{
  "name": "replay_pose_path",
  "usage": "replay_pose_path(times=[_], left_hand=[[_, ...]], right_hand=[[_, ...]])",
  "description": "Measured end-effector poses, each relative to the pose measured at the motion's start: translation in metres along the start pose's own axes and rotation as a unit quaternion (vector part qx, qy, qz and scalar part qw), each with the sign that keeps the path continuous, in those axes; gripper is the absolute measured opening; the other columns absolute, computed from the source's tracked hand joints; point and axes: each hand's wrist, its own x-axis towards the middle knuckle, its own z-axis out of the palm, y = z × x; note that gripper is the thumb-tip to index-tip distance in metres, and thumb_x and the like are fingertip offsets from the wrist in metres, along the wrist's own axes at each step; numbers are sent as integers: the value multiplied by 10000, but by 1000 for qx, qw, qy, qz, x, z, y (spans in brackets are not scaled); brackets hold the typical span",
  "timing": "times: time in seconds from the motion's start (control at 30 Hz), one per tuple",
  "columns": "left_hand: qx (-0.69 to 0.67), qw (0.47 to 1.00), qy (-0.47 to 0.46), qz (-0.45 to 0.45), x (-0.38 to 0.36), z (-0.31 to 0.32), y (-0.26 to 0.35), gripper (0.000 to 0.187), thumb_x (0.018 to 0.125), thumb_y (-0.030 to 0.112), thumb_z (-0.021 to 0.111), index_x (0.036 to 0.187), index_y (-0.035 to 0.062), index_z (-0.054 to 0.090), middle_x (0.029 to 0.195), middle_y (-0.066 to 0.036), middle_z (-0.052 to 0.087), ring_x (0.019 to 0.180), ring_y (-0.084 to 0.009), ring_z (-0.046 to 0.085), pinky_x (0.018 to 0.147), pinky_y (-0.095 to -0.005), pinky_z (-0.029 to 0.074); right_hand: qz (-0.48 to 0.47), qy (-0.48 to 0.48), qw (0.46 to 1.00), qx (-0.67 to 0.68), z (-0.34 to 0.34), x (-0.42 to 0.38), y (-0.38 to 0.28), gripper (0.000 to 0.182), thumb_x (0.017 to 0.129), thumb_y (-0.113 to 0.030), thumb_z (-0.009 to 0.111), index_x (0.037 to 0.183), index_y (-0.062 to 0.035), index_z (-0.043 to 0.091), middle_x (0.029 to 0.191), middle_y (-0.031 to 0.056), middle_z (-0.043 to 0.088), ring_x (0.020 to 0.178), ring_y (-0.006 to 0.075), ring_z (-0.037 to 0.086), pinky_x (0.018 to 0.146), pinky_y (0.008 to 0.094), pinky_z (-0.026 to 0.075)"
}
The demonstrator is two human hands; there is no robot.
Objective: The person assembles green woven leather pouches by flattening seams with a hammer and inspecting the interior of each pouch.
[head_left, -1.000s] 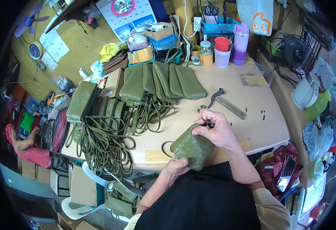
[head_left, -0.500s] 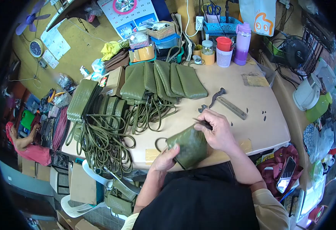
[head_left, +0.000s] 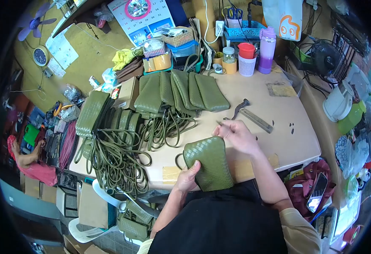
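Observation:
My left hand grips an olive-green woven pouch by its lower left side, thumb on the front face. A short loop of cord sticks out at the pouch's left edge. At the pouch's top right corner is my right hand, its fingers pinched together. A small thin tip shows at those fingers, too small to name. Beyond the hand lie a hammer-like tool with a dark curved head and a flat, worn bar.
Green pouches stand in a row at the back, more at the left with tangled cords. Small dark pieces lie at the right. A purple bottle and a lilac cup stand behind.
My right hand has lifted slightly off the pouch's top edge, and the dark thing in its fingers no longer shows. The pouch has turned so its front face shows more fully.

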Motion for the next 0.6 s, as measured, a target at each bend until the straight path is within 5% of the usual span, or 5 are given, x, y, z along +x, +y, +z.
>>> replay_pose_path(times=[0.1,0.23,0.4,0.53,0.6], left_hand=[[86,996,33,-10,-4,3,-4,585,954,353,565,1412,44,374,1368,-99,483,1274,-244,453,1059,-422,371],[27,998,4,-49,-12,8,0,592,952,358,566,1424,68,357,1379,-95,468,1277,-253,450,1054,-440,379],[-89,996,-21,1,-8,-4,-12,604,948,369,563,1426,73,343,1387,-105,458,1275,-289,455,1046,-487,391],[-113,994,-1,-10,-9,-1,-7,598,940,327,584,1418,55,349,1386,-132,454,1268,-292,463,1040,-505,395],[-108,986,-88,86,-6,2,-7,570,920,275,617,1381,22,398,1334,-154,500,1212,-284,511,1013,-470,428]], right_hand=[[-10,16,962,-272,13,-10,-28,370,850,-311,705,762,42,638,591,22,577,539,111,475,539,323,398],[-19,72,993,-89,24,1,17,355,879,-319,678,771,18,655,586,12,571,543,105,470,524,336,380],[69,47,994,65,4,0,8,325,940,-301,610,831,-1,668,689,-7,603,585,53,494,538,231,398],[3,94,995,-35,20,-20,-1,217,802,-173,784,821,8,668,659,-15,586,584,19,461,536,201,377],[51,83,995,-35,25,-24,-11,244,712,-77,837,857,11,662,697,-16,597,619,42,497,580,211,412]])
